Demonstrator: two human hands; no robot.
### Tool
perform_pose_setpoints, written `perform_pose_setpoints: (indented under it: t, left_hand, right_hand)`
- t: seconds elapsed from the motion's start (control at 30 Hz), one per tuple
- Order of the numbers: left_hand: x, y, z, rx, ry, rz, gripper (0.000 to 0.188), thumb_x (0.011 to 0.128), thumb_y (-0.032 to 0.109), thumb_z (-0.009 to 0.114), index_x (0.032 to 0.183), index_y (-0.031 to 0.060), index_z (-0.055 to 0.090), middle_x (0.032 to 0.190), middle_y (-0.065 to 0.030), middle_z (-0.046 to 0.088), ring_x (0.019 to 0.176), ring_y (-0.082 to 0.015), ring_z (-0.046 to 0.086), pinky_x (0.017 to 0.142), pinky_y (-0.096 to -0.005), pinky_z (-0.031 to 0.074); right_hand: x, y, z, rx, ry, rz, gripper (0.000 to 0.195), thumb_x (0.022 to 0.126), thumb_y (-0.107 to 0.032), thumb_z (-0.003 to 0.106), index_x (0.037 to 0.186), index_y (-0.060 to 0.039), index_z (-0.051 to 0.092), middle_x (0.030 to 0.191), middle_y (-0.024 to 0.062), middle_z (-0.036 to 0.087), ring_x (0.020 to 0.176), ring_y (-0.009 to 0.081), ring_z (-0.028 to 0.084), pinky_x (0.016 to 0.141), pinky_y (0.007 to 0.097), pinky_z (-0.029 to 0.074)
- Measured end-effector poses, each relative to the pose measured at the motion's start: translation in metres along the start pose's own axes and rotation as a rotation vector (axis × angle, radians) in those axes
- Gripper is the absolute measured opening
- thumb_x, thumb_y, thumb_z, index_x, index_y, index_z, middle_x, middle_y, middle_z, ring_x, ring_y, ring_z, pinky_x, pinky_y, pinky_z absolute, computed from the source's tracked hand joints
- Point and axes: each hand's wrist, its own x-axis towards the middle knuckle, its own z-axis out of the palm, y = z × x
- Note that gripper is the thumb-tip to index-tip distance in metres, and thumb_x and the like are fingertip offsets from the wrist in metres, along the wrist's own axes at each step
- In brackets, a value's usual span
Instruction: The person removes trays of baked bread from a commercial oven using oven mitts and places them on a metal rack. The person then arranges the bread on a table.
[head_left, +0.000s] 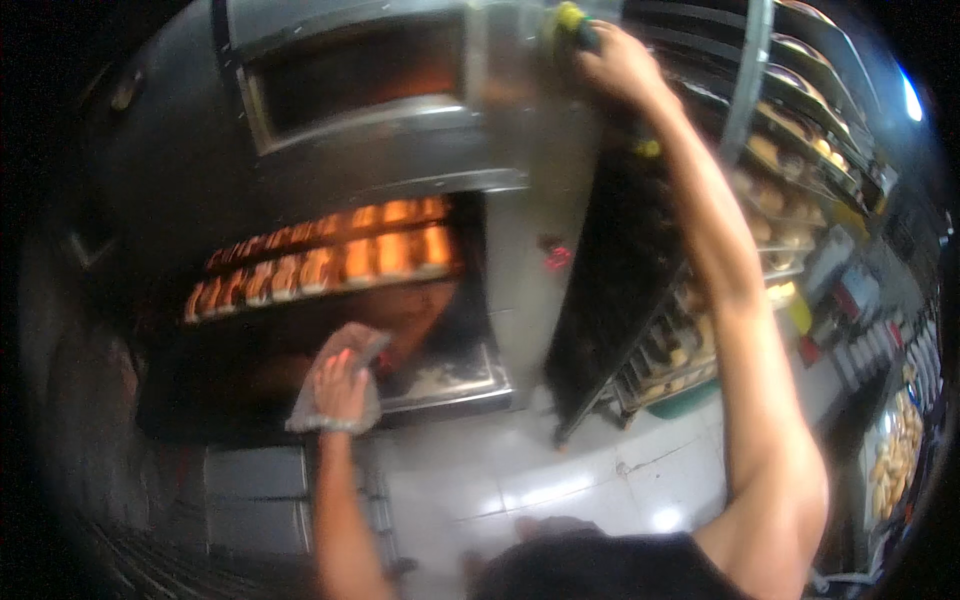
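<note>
My left hand (341, 386) wears a clear plastic glove or bag and is at the opening of a lower oven deck (450, 394). A flat grey piece sticks out by its fingers; blur hides what it is and how it is held. Beyond the hand, rows of browned bread pieces (315, 270) lie inside the glowing deck. My right hand (619, 64) is raised at the upper right of the oven front, its fingers closed around a dark and yellow-green thing (574, 22) that I cannot identify. The upper oven window (360, 67) glows faintly orange.
A metal rack (750, 82) with trays of bread stands at the right, beside a dark panel (615, 262). Further right, a tray of pale bread pieces (892, 457) is in view. Glossy floor tiles (555, 480) show below the oven.
</note>
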Motion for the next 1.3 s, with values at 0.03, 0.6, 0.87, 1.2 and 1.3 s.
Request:
perform_pose_setpoints:
  t: [0.03,0.6,0.87,1.2,1.3]
  left_hand:
    - [0.009,0.007,0.002,-0.016,-0.026,0.013,0.059,0.101,0.044,0.046,0.152,0.0142,0.043,0.157,-0.0095,0.041,0.148,-0.0268,0.031,0.121,-0.0454,0.019]
    - [-0.003,0.001,0.009,0.005,0.134,0.102,0.046,0.096,0.039,0.056,0.137,0.0194,0.062,0.153,0.0019,0.047,0.144,-0.0236,0.037,0.121,-0.0476,0.020]
    - [0.012,-0.009,-0.006,0.098,-0.051,0.122,0.051,0.094,0.046,0.057,0.142,0.0281,0.057,0.153,0.0051,0.047,0.142,-0.0217,0.038,0.116,-0.0455,0.025]
    - [0.007,-0.014,0.013,-0.059,0.217,0.171,0.045,0.091,0.037,0.064,0.132,0.0180,0.065,0.147,0.0009,0.051,0.139,-0.0224,0.042,0.113,-0.0477,0.028]
    - [0.006,-0.012,0.011,-0.012,0.177,0.143,0.047,0.092,0.037,0.063,0.136,0.0187,0.062,0.146,0.0000,0.053,0.139,-0.0232,0.043,0.114,-0.0492,0.027]
  right_hand:
    - [-0.012,0.002,0.005,0.044,0.042,-0.027,0.054,0.085,-0.028,0.065,0.133,-0.0058,0.058,0.130,0.0181,0.064,0.118,0.0346,0.063,0.101,0.0452,0.049]
    - [-0.386,-0.221,0.084,0.834,-0.793,-0.356,0.058,0.076,-0.014,0.078,0.129,-0.0006,0.057,0.136,0.0192,0.056,0.130,0.0383,0.049,0.111,0.0463,0.039]
    - [-0.374,-0.234,0.111,0.713,-0.732,-0.173,0.056,0.085,-0.022,0.074,0.132,0.0025,0.056,0.143,0.0212,0.050,0.132,0.0399,0.047,0.112,0.0448,0.038]
    - [-0.374,-0.234,0.110,0.657,-0.676,-0.285,0.052,0.085,-0.024,0.074,0.126,0.0038,0.059,0.134,0.0205,0.054,0.124,0.0392,0.051,0.108,0.0458,0.040]
    - [-0.376,-0.234,0.113,0.670,-0.672,-0.290,0.052,0.085,-0.026,0.073,0.125,0.0040,0.060,0.126,0.0199,0.058,0.118,0.0386,0.054,0.104,0.0455,0.042]
